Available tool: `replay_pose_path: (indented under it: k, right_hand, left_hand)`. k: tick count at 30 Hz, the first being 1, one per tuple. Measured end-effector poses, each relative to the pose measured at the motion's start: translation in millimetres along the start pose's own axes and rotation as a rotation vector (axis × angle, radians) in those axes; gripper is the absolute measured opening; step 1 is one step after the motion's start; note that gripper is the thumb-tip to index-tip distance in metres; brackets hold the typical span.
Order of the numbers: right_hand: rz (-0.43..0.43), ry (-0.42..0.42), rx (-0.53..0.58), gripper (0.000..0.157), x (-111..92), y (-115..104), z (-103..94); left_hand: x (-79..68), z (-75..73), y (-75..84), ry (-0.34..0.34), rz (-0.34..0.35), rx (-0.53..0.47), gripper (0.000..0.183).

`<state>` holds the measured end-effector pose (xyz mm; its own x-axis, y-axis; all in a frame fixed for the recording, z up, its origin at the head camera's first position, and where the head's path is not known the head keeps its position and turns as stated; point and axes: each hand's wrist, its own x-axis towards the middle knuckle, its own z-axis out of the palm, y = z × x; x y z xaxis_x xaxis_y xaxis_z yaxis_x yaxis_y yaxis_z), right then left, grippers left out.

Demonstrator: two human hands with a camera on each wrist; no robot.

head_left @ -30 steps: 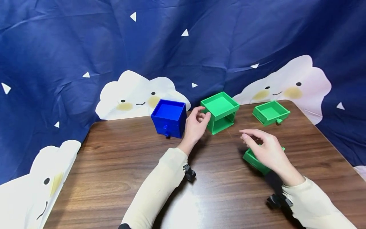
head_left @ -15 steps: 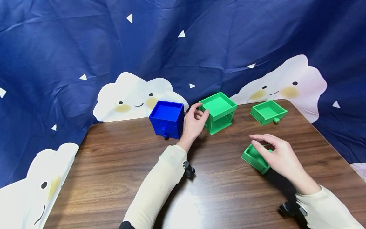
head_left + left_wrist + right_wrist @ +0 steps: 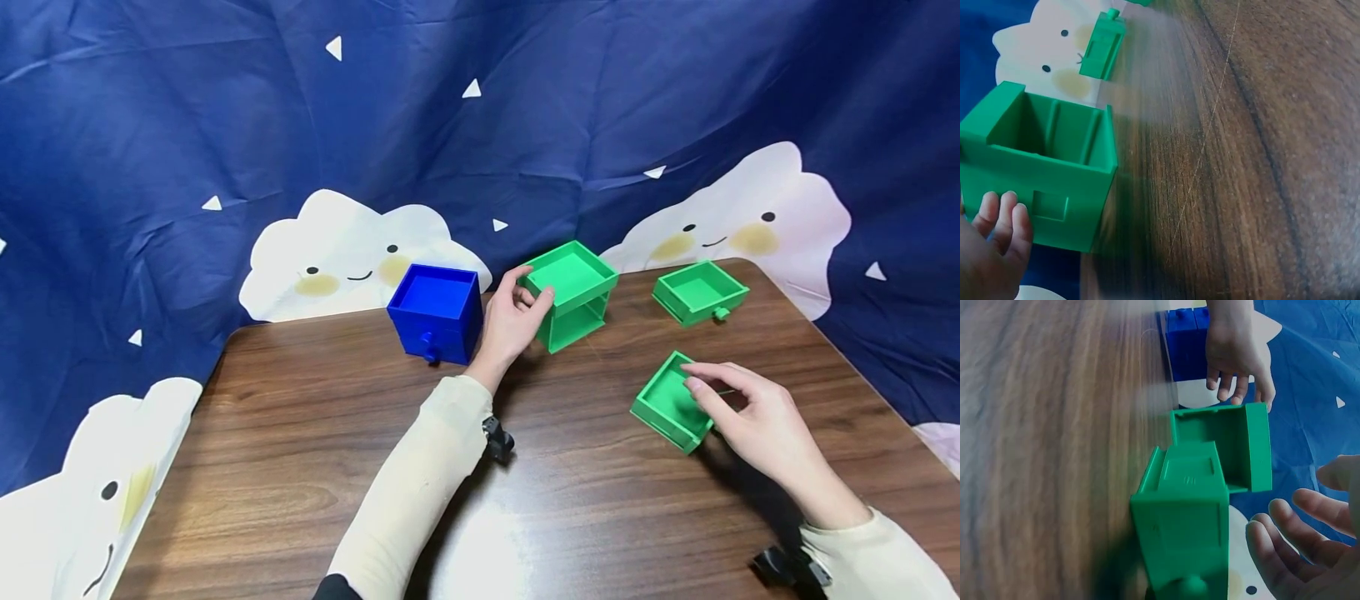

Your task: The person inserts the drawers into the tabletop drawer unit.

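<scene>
We see the left hand [image 3: 512, 325], fingers loosely bent and parted, at the side wall of a green plastic open-fronted box [image 3: 587, 294]; the right hand [image 3: 761, 417], thumb and fingers apart, hovers over a green plastic rectangular drawer [image 3: 660, 427] on the brown wood-grained table [image 3: 315, 450].

Head view: bright, pretty sharp; white glare on table [image 3: 483, 546] btm ctr, light seemingly from above. Dark shadow beneath right hand [image 3: 765, 425], another along left sleeve [image 3: 416, 475]. Backdrop [image 3: 540, 125] dims twd upper R corner (faint sheen on folds). L wrist view: dimmer, soft, low contrast; pale haze over table nr far green drawer [image 3: 1104, 47]. R wrist view: dim, bluish cast; table grain smeared at L, dark out-of-focus patch btm, beside near green drawer [image 3: 1179, 537].
</scene>
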<state>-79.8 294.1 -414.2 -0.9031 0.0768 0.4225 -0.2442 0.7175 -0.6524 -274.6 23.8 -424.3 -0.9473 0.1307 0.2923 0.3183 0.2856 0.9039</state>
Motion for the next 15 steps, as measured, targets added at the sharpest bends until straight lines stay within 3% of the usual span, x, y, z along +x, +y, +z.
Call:
replay_pose_path:
  k: [15]
  right_hand:
    - [0.071, 0.027, -0.066, 0.017, -18.5, 23.7, -17.5]
  left_hand:
    - [0.3, 2.5, -4.2, 0.001, -0.022, 0.011, 0.054]
